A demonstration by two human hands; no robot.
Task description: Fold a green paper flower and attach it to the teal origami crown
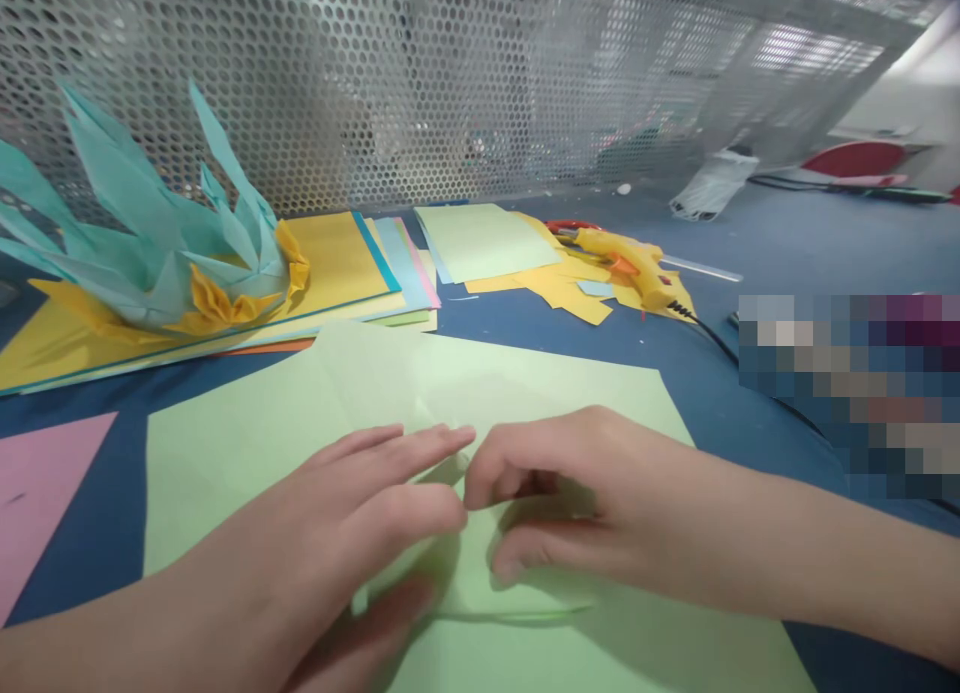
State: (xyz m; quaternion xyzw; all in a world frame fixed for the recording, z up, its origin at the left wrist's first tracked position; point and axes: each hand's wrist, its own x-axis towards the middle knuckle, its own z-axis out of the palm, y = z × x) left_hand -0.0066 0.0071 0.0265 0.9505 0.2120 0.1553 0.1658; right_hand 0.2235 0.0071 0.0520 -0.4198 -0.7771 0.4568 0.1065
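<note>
Under both hands is a piece of light green paper [517,605] with a folded lower edge, on top of a larger light green sheet [225,453]. My left hand [375,503] lies over the left part of the piece, its fingers stretched out and pointing right. My right hand [555,483] is curled over the right part; the bent index finger comes close to the left fingertips, and the thumb rests on the paper nearer to me. Paper shows between that thumb and the fingers. My hands hide much of the piece.
A turquoise and yellow folded-paper model [150,243] stands on coloured sheets at left. Paper stacks [487,238] lie behind the green sheet, with a yellow glue gun [630,268] and its cord at right. A pink sheet [45,493] is at far left; perforated metal [420,83] forms the back.
</note>
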